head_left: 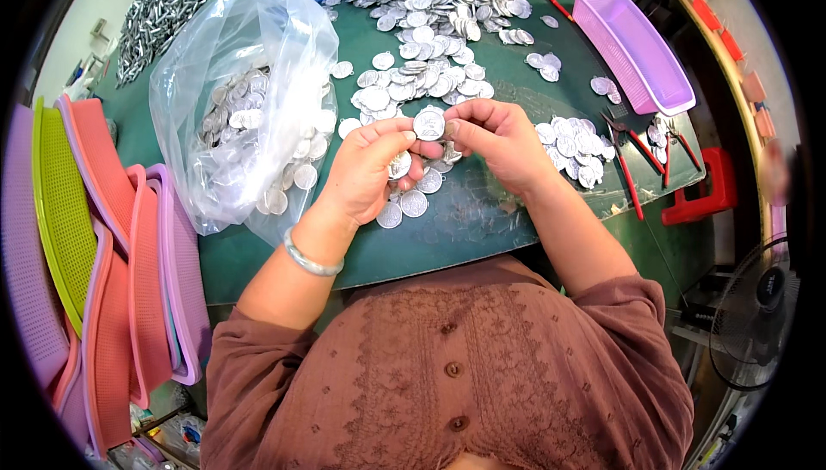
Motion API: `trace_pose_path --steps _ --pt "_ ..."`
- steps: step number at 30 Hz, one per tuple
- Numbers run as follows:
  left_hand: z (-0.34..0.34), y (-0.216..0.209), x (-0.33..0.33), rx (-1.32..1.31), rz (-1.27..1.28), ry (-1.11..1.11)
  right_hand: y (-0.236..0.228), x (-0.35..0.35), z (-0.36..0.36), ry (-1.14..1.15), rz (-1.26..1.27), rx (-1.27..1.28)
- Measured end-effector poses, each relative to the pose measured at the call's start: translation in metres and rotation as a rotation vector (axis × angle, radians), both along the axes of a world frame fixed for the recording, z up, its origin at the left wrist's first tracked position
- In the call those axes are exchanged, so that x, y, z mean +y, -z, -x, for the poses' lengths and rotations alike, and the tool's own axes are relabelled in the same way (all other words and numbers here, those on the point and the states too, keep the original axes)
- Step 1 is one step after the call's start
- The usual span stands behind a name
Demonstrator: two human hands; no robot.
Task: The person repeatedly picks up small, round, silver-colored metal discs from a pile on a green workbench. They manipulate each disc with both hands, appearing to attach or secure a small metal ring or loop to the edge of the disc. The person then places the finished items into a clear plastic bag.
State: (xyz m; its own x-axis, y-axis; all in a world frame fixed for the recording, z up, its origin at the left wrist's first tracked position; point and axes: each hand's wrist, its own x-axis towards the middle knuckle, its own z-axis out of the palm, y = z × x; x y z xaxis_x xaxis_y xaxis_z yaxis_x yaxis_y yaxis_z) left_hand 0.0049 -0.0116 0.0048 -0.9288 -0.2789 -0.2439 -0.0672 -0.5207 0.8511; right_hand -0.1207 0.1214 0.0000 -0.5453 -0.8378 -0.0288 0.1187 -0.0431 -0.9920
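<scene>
Both my hands meet above the green table [482,212], pinching one round silver metal disc [428,122] between their fingertips. My left hand [368,169] grips the disc's left edge and also holds another silver disc against its palm. My right hand [497,141] grips the right edge. Beneath the hands lie several loose discs [411,203]. A broad heap of the same discs [434,31] spreads over the table beyond my hands.
A clear plastic bag [249,100] full of discs stands at the left. A purple basket [632,44] sits at the right, with red-handled pliers [628,169] and a small disc pile [572,147] near it. Stacked coloured trays [103,255] lean at far left. A fan [757,315] stands lower right.
</scene>
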Motion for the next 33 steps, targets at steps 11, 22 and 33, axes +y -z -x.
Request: trace_pose_path --steps 11,22,33 --pt "0.0 0.006 0.0 0.065 0.093 0.031 0.001 0.002 -0.003 0.031 0.021 0.139" --pt "0.001 0.005 0.009 0.064 0.345 -0.073 0.003 0.003 -0.005 0.078 0.045 0.249" --pt "0.001 0.006 0.014 0.092 0.308 -0.027 -0.004 0.0 -0.015 0.061 0.205 0.618"
